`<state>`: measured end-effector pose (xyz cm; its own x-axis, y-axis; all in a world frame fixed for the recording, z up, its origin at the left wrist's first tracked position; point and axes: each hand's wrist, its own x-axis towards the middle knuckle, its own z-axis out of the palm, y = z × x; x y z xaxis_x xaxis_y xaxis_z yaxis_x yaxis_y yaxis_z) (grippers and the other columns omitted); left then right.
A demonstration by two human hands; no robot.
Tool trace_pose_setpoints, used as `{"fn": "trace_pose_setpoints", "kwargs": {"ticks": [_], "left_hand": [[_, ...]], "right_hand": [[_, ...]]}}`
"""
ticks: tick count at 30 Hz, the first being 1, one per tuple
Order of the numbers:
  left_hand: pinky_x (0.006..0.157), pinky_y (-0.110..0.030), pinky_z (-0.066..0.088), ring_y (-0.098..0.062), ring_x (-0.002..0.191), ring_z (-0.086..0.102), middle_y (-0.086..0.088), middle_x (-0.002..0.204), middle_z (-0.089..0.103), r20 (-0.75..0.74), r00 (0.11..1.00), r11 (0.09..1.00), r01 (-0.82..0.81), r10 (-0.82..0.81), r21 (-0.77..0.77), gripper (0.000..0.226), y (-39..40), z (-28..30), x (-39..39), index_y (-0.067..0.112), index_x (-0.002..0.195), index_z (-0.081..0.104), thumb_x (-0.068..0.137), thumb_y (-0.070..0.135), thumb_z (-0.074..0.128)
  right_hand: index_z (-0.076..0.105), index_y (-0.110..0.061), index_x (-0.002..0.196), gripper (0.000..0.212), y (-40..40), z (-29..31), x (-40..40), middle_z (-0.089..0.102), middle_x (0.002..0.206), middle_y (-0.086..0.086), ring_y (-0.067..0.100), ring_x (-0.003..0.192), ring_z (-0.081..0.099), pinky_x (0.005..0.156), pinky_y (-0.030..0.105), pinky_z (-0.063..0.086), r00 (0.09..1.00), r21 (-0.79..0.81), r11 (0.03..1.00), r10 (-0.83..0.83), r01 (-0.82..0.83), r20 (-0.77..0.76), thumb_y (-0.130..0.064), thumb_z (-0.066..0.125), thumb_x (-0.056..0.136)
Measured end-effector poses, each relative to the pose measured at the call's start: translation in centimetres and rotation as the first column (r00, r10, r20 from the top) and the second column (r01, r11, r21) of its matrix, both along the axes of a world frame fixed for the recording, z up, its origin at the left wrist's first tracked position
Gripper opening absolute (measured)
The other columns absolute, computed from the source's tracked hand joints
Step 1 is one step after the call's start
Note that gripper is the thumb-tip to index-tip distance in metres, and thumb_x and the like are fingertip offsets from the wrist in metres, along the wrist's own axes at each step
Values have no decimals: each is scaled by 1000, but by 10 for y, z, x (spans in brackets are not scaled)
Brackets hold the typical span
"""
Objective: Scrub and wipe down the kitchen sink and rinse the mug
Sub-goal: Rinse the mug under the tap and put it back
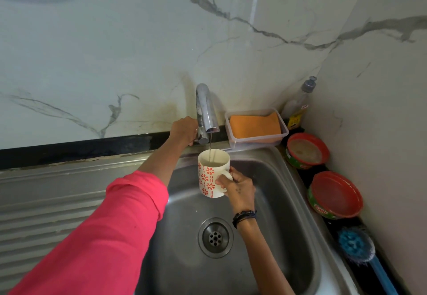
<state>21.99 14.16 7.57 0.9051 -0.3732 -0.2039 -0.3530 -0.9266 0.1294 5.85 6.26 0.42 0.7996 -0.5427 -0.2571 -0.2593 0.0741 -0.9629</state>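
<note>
I hold one mug (211,174) upright in my right hand (238,188), directly under the spout of the tap (206,112) and above the basin of the steel sink (277,193). The mug is white or cream, with columns of red-orange flower shapes and short dashes running down its side (the pattern faces me). My fingers curl through and around its handle, which points to the right of the tap. A thin stream of water (210,142) falls from the spout into the mug, and water stands in it well below the rim.

My left hand (183,130) reaches to the left side of the tap's base, fingers wrapped around what seems to be the tap's lever; the lever itself is mostly hidden by the hand. A pink sleeve (111,230) covers that arm to the forearm. My right wrist wears dark bracelets (242,217).

Below the tap, in the basin floor, sits one round drain (215,237).

To the right of the tap I count: one clear plastic tray (285,130) holding one orange sponge (254,126); one clear bottle (299,105) with a grey cap, behind the tray in the corner; two round red-rimmed tubs (307,150) (335,195) along the sink's right edge, one nearer the tap, one nearer me; and one blue dish brush (357,246), nearest me.
</note>
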Motion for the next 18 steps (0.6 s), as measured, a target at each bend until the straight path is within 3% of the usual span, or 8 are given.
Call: {"fn": "trace_pose_setpoints", "kwargs": {"ticks": [8,14,15,17,18], "left_hand": [[92,-34,43,-31,110,56,-21,121,55,18,1000,996,-24,25,-81,34,-2,-2,-3,-2,122,46,89,3,56],[92,-35,43,-31,110,56,-19,121,56,-8,1000,995,-24,23,-93,36,-3,-4,1,-2,120,49,85,0,61],[93,-35,43,-31,110,57,-19,120,57,-9,1000,995,-23,23,-99,37,-3,-5,2,-2,119,50,85,0,61],[93,-36,44,-31,109,57,-19,120,57,-15,999,994,-34,33,-106,35,-4,-7,4,-3,120,49,86,-2,59],[93,-36,45,-31,109,57,-20,120,56,-21,999,993,-41,39,-108,35,-4,-7,5,-4,120,49,86,-3,57]], "right_hand": [[69,-33,66,30,3,-13,2,71,85,-5,16,88,65,83,44,55,1000,-5,1000,6,-6,29,-5,67,74],[71,-32,77,22,6,-22,1,72,92,-6,15,93,65,87,44,53,998,-10,1000,-4,5,63,-11,69,72],[72,-30,79,18,7,-24,0,71,97,-8,12,95,65,88,40,53,997,-26,1000,-10,12,71,-14,69,70],[71,-21,70,11,10,-30,-3,67,113,-11,0,94,62,82,19,50,995,-71,996,-48,54,86,-11,71,73],[65,-19,60,20,11,-33,-5,63,118,-15,-8,89,59,75,10,45,991,-105,990,-78,89,106,-7,71,75]]}}
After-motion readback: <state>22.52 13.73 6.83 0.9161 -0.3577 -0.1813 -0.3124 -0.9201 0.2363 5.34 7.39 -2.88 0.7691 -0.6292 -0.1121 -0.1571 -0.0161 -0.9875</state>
